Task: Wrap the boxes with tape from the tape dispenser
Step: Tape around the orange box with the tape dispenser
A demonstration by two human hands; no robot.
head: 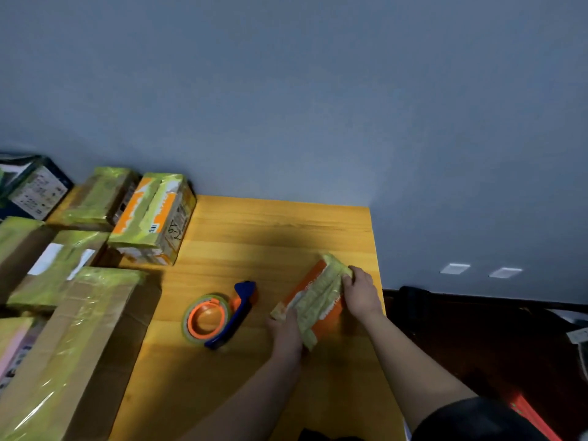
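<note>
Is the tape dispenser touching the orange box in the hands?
Apart. The head view shows bare wooden table between the tape dispenser and the orange box.

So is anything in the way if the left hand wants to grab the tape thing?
Nothing visible is. The tape dispenser lies on the bare wooden table, just left of the left hand. Both hands, left and right hand, are holding the small orange box.

Left-edge boxes (12, 345) cut off; labels blurred

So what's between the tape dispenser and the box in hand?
Head view: only bare table between the tape dispenser and the box.
</note>
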